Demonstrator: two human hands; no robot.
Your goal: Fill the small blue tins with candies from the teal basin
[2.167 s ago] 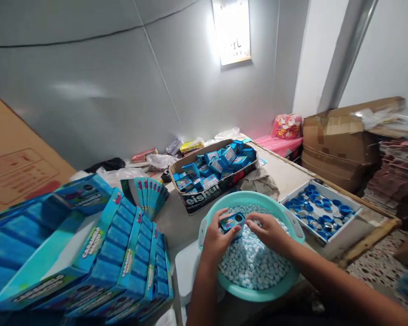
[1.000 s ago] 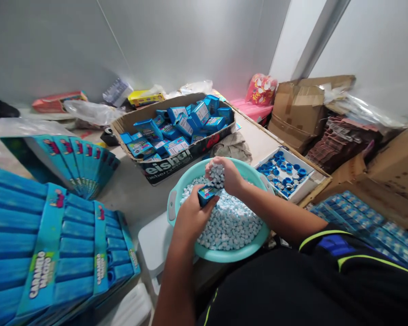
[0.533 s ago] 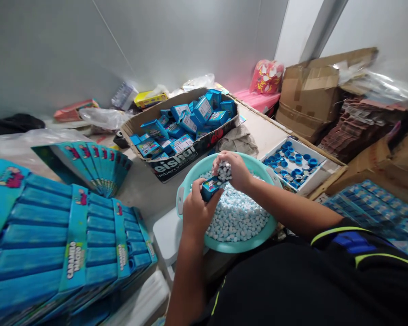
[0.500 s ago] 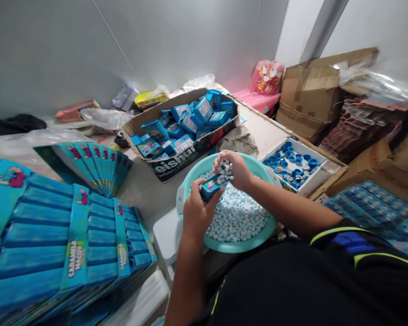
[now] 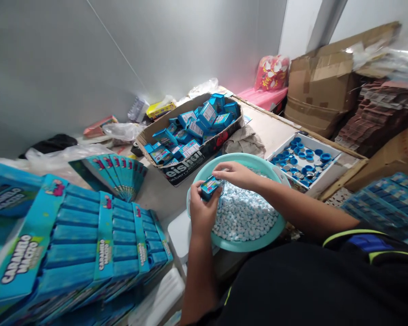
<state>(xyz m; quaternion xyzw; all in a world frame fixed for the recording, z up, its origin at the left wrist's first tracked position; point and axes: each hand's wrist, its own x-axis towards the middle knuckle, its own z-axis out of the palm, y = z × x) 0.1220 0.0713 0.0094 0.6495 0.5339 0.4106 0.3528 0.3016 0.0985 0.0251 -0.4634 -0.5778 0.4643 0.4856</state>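
Observation:
My left hand (image 5: pixel 204 208) is wrapped around a small blue candy tin (image 5: pixel 210 186), its printed face turned up. My right hand (image 5: pixel 236 175) reaches in from the right. Its fingertips are pressed together against the tin's far end, and no candies show in that hand. Both hands are over a turquoise basin (image 5: pixel 283 218) with handles. Small white and pale blue candies (image 5: pixel 241 217) are heaped inside it. The inside of the tin and the underside of my right fingers are hidden.
Behind the basin, a cardboard box (image 5: pixel 180 179) holds many blue tins. A white tray (image 5: pixel 311 186) with blue caps stands right. Blue display cartons (image 5: pixel 102 235) fill the left, beside fanned printed cards (image 5: pixel 119 174). Brown cartons (image 5: pixel 321 86) stand at back right.
My right hand had a handful of candies at the tin's end; now none show in it, and its fingers lie over that end. The camera view has shifted slightly left.

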